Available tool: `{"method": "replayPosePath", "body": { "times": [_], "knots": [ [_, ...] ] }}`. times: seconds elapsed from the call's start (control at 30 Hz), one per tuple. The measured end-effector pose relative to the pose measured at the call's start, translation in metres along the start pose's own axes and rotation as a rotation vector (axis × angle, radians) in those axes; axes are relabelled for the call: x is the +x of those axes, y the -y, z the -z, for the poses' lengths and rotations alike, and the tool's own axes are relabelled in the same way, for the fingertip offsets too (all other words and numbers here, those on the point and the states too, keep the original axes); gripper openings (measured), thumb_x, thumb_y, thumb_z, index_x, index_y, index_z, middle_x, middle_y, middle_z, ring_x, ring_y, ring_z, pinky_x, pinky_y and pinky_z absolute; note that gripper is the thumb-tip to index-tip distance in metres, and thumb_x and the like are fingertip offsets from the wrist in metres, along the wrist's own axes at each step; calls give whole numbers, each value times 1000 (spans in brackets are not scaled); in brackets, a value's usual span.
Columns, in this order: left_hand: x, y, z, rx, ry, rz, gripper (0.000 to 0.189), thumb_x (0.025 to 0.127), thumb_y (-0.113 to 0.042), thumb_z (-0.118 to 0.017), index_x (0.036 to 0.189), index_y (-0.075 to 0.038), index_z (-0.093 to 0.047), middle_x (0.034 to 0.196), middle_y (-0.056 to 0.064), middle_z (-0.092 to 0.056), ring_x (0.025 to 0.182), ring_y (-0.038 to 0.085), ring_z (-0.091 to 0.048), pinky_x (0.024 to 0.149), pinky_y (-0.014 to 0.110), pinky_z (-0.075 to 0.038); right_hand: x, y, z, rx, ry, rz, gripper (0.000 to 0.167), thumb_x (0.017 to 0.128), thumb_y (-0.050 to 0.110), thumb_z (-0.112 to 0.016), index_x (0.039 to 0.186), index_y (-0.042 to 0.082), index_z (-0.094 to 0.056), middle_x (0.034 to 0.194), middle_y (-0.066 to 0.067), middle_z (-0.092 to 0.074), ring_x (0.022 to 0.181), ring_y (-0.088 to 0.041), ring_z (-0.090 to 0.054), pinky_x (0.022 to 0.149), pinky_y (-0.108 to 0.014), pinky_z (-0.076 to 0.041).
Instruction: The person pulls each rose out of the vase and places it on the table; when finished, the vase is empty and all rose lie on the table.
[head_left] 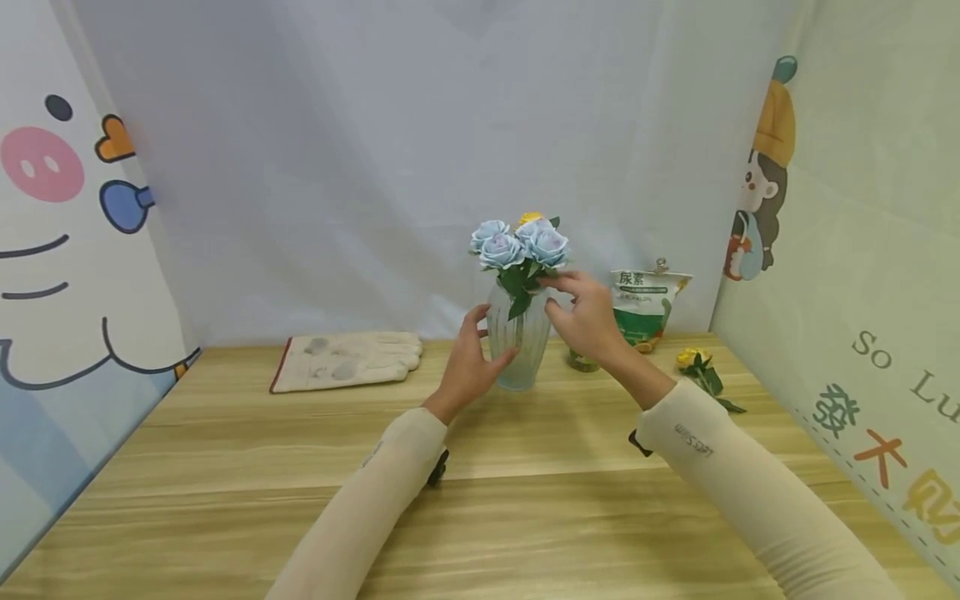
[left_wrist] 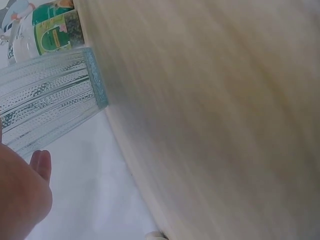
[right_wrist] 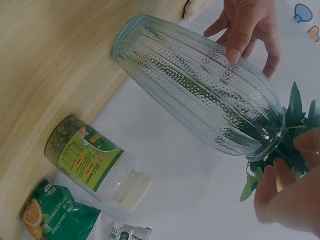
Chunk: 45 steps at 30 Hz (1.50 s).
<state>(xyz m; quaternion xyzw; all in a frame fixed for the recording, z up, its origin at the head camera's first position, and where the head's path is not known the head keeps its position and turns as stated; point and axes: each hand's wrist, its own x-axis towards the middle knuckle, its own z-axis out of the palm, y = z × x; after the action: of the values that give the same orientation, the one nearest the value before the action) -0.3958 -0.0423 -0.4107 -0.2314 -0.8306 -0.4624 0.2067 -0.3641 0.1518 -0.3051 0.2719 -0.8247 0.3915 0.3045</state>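
- Cream-white cloth glove [head_left: 367,354] is laid flat on the wooden table [head_left: 525,525], near its back edge and well apart from the hands.
- Left hand [head_left: 468,362] is curved around the left side of the glass vase [head_left: 531,346], with the thumb on the near side; by this hold the vase is steadied, it seems.
- The vase, ribbed and clear, is stood nearly upright on the table, between the two hands.
- Blue roses [head_left: 501,250] and, behind them, a yellow rose [head_left: 530,218] are gathered above its mouth.
- Right hand [head_left: 588,317] is held at the mouth, with fingers bent beside the green leaves [head_left: 513,279]; whether a stem is pinched cannot be told. The step in hand is judged to be the settling of flowers in the vase.
- A labelled jar [right_wrist: 95,155] is placed beside a green-and-white bag [head_left: 637,308], which is closed by a clip [head_left: 661,266].
- Another yellow flower [head_left: 705,375] is seen lying at the far right, touched by no hand. For the next move, it is judged, its stem should be taken by the right hand and guided between the others, while the vase is supported by the left; by a push on the rim, the glass could be tipped.
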Motion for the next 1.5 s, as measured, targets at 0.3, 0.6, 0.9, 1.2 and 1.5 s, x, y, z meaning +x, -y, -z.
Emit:
{"method": "replayPosePath", "body": {
  "times": [0.3,0.6,0.9,1.2,1.5],
  "knots": [
    [2,1,0,-158,-37,50,74,89,-21,-76,145,-8,-29,150,20,-40,122,36,-55,94,50,-49,3,0,-8,32,38,-14,28,85,-2,-60,109,0,-75,116,-15,-70,113,-30,-62,86,-43,-46],
    [3,4,1,-189,-39,36,78,89,-24,-76,148,-9,-27,150,20,-40,122,37,-55,93,54,-48,5,4,-11,57,43,-59,29,87,-2,-60,113,0,-74,120,-15,-69,94,-27,-63,66,-36,-41],
    [4,7,0,-193,-39,-14,78,88,-21,-77,148,-8,-29,148,23,-41,118,40,-58,96,53,-49,6,-1,-13,29,48,-68,29,86,-2,-62,112,1,-74,120,-15,-69,117,-30,-61,94,-48,-46],
    [4,3,0,-179,-24,-3,79,88,-20,-77,149,-9,-28,150,22,-40,119,39,-58,96,52,-49,6,-3,-12,27,44,-65,29,86,-3,-61,112,1,-75,118,-14,-70,63,-19,-49,51,-32,-35],
    [2,0,2,-183,-18,24,80,88,-17,-77,150,-9,-27,151,21,-39,120,39,-57,96,49,-49,6,-7,-17,58,4,-44,26,83,-6,-62,106,-3,-74,112,-17,-71,109,-29,-64,85,-43,-49]
  ]
}}
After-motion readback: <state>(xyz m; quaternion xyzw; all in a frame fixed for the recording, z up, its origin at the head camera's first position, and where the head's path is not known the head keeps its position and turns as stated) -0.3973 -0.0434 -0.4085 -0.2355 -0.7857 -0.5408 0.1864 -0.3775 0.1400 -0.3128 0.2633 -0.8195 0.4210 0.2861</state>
